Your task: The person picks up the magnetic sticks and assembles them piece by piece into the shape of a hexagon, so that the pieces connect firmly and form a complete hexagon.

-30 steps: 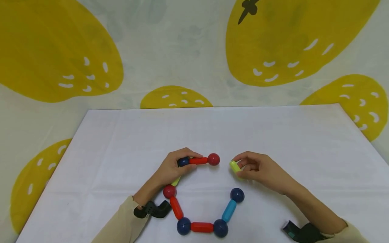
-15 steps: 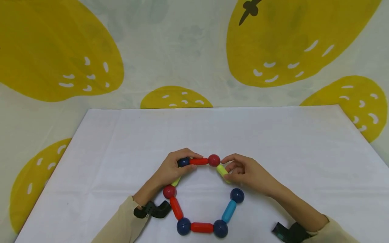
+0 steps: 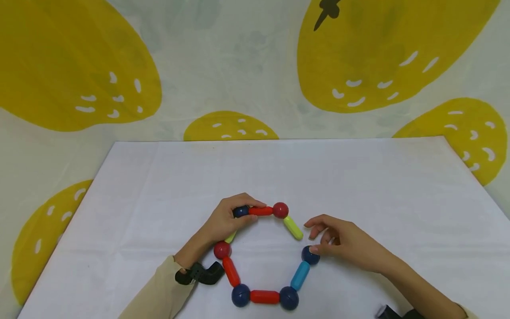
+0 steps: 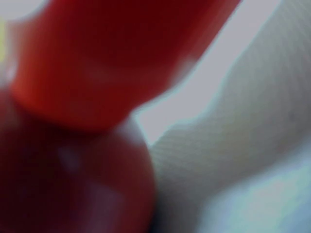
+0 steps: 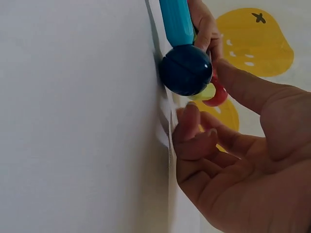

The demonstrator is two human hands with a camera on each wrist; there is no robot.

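Observation:
With thumb and index finger, my left hand [image 3: 219, 226] pinches a red rod [image 3: 260, 211] whose left end meets a dark blue ball [image 3: 241, 212], partly covered by that hand. At the rod's other end sits a red ball [image 3: 280, 210], and from it a yellow-green rod [image 3: 293, 228] slants down to the right, its lower end free. My right hand [image 3: 344, 243] has its thumb at another dark blue ball [image 3: 308, 257], fingers loosely bent and apart from the ball. A light blue rod [image 5: 176, 22] joins that ball.
The chain continues round through a red ball [image 3: 222, 250], a left red rod [image 3: 231, 271], a lower left blue ball [image 3: 241, 295], a bottom red rod [image 3: 264, 297] and a lower right blue ball [image 3: 289, 298]. All lie on a white table [image 3: 167, 177].
The right hand brought the yellow-green rod to the upper red ball and let go of it there. It then moved down and right to the dark blue ball. The left hand stayed put.

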